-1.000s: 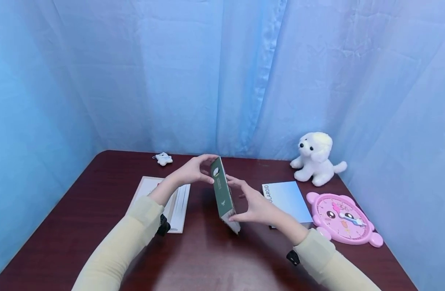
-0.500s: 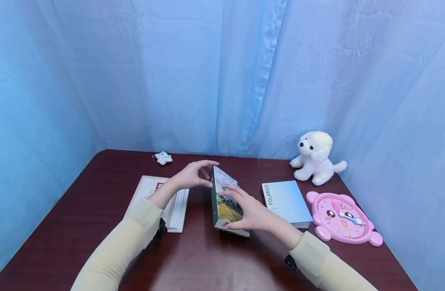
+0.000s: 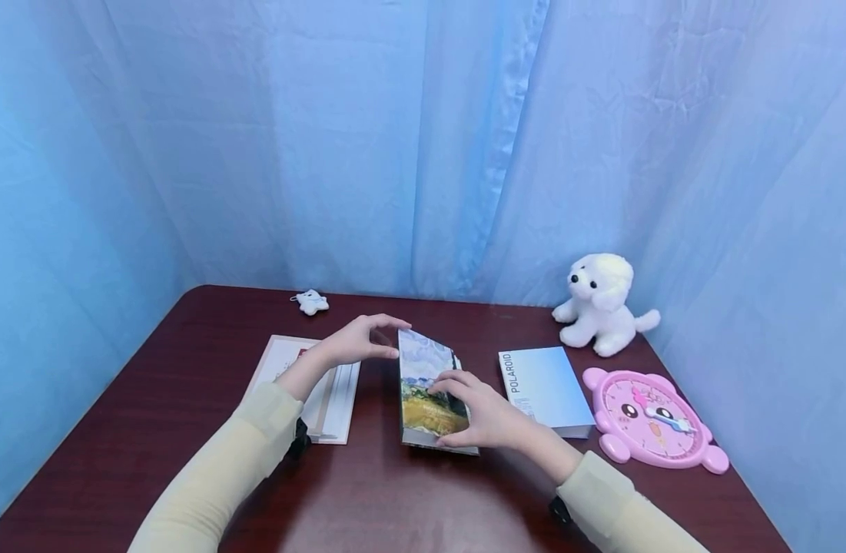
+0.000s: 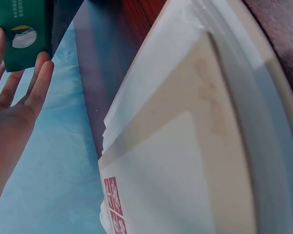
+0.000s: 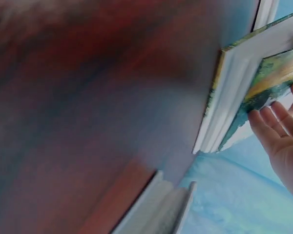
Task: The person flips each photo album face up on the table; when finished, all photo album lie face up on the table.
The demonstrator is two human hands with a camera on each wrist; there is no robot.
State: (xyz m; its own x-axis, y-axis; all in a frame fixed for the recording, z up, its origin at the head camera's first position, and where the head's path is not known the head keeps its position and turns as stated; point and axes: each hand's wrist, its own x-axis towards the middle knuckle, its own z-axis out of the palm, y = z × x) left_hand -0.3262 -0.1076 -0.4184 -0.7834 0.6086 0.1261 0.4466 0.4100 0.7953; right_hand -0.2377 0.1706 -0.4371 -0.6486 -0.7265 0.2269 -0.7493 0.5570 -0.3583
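Flanking: flat white item [image 3: 336, 403] (partly hidden), POLAROID book [image 3: 550, 385] | grip: left hand [image 3: 356, 340], right hand [image 3: 488, 415] clamped on painted book [image 3: 421, 369]

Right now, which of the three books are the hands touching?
The landscape-covered book in the middle: left hand at its spine, right hand on its cover. The red-marked white book and the POLAROID book lie untouched.

Soft glare on the dark tabletop [image 3: 374, 499]
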